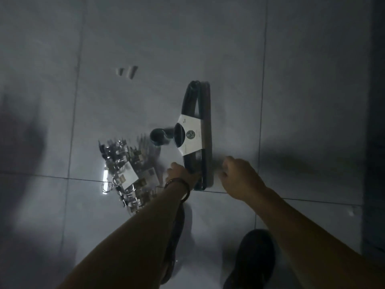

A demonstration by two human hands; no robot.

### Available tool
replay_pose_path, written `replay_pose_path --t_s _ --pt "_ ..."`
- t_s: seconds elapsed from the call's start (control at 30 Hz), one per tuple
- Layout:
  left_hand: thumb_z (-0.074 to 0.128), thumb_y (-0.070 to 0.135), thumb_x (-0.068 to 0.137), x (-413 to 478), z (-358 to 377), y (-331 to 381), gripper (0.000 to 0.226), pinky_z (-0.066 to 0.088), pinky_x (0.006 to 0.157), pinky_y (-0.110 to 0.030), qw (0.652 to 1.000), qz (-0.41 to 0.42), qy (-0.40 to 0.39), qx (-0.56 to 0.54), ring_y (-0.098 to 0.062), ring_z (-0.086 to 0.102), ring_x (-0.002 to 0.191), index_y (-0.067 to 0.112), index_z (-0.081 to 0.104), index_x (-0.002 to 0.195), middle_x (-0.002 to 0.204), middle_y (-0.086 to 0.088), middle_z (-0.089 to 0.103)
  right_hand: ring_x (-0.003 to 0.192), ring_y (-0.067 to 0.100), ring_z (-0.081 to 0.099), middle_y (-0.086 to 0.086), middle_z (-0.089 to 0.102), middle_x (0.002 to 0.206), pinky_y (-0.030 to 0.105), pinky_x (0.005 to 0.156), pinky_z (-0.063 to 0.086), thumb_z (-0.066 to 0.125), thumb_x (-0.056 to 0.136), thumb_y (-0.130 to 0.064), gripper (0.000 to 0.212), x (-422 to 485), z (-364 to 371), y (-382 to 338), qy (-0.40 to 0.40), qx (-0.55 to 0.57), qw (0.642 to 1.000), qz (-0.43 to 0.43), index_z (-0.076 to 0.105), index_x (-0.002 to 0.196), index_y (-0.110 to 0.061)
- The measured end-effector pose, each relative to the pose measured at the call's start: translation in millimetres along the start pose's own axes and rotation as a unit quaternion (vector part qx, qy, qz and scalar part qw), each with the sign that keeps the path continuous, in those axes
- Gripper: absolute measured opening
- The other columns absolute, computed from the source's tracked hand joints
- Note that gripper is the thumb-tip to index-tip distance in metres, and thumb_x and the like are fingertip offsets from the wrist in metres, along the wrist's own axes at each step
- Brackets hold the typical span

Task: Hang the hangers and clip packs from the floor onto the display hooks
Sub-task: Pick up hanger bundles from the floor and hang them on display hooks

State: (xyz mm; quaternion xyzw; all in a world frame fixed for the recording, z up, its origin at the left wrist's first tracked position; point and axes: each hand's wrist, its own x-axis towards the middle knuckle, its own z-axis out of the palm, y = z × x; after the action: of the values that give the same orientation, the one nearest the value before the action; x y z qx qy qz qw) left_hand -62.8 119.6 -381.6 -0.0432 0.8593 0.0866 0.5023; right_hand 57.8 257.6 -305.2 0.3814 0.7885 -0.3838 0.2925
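Note:
A bundle of dark hangers [205,109] wrapped in a white paper band lies on the grey tiled floor, its hook pointing left. My left hand [180,174], with a bracelet on the wrist, grips the near end of the bundle. My right hand [239,176] hovers just right of that same end, fingers loosely curled, holding nothing. Left of the hangers lies a heap of clear clip packs [127,170] with white cards.
Two small white pieces [128,71] lie on the tiles farther back. A dark shoe [254,257] stands at the bottom right and another dark shape sits under my left forearm. A dark upright edge [375,142] runs along the right side.

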Motion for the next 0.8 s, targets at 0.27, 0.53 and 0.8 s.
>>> replay_pose_path --t_s 0.27,0.53,0.8 --pt "0.09 0.053 0.065 60.7 81.7 -2.0 0.098 0.051 0.096 -0.05 0.992 0.013 0.127 0.019 -0.038 0.051 0.12 0.01 0.032 0.132 0.13 -0.012 0.04 0.081 0.016 0.058 0.005 0.063 0.097 0.021 0.06 0.04 0.058 0.105 -0.025 0.015 18.3 47.0 44.2 0.02 0.07 0.997 0.012 0.063 0.112 -0.013" --pt "0.087 0.031 0.076 -17.5 28.5 -41.1 0.063 0.049 0.056 -0.023 0.986 0.112 0.09 -0.09 -0.012 0.063 0.074 0.02 0.037 0.114 0.091 0.003 0.063 0.094 0.021 0.064 0.007 0.067 0.107 0.018 0.069 0.043 0.061 0.103 -0.022 0.019 -27.3 10.3 37.7 0.02 0.098 0.995 0.022 0.063 0.118 -0.011" --pt "0.075 0.056 0.067 -205.7 -109.9 -6.5 0.065 0.064 0.068 -0.038 0.954 0.298 -0.003 0.011 -0.012 0.069 0.083 0.034 0.043 0.12 0.098 0.008 0.067 0.127 0.022 0.055 0.008 0.055 0.141 0.037 0.099 0.055 0.064 0.102 -0.029 0.045 -145.6 -152.3 -26.2 0.133 0.096 0.986 -0.031 0.046 0.142 -0.019"
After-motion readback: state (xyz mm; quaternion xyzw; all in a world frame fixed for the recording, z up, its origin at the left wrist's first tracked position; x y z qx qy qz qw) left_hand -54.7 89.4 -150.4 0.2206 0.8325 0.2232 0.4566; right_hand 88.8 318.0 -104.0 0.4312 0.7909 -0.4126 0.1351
